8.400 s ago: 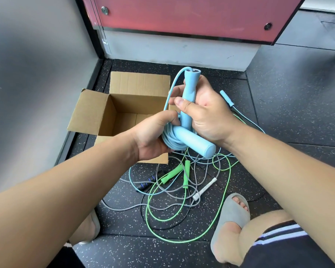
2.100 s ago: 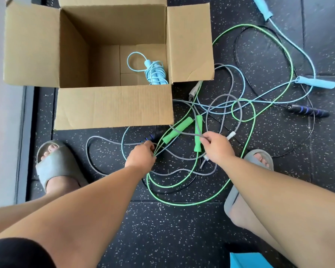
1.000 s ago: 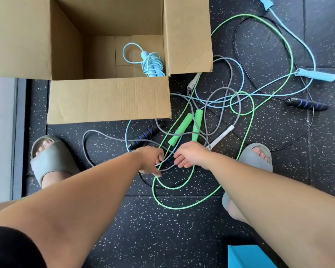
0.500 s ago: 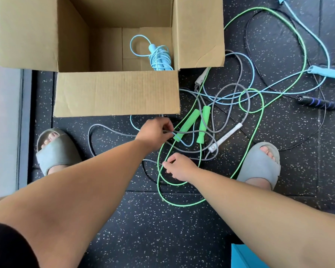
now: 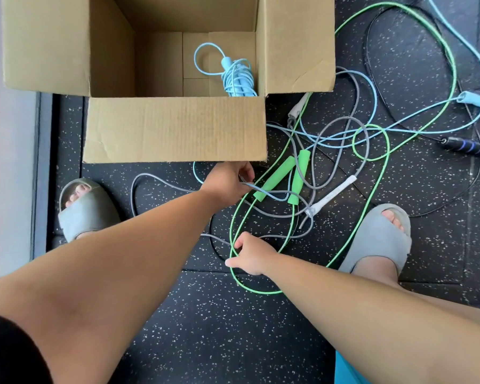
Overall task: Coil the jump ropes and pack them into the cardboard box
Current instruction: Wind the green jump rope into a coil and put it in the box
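The open cardboard box (image 5: 175,128) stands on the floor with a coiled light-blue jump rope (image 5: 237,77) inside, against its right wall. Right of and below the box lies a tangle of ropes: a green rope (image 5: 377,187) with two green handles (image 5: 277,177), a grey rope with a white handle (image 5: 333,194), a light-blue rope (image 5: 416,121) and a black rope with a black-and-blue handle (image 5: 468,146). My left hand (image 5: 227,180) curls over cords just below the box's front flap. My right hand (image 5: 251,256) grips the green and grey cords where they cross.
My feet in grey slides stand on either side of the tangle, the left one (image 5: 88,209) and the right one (image 5: 377,239). A pale wall (image 5: 9,167) runs along the left. The floor is black speckled rubber matting.
The light-blue rope has gone from my hands into the box. Over the last second my left hand moved up to the box's front flap and my right hand drew back along the green loop.
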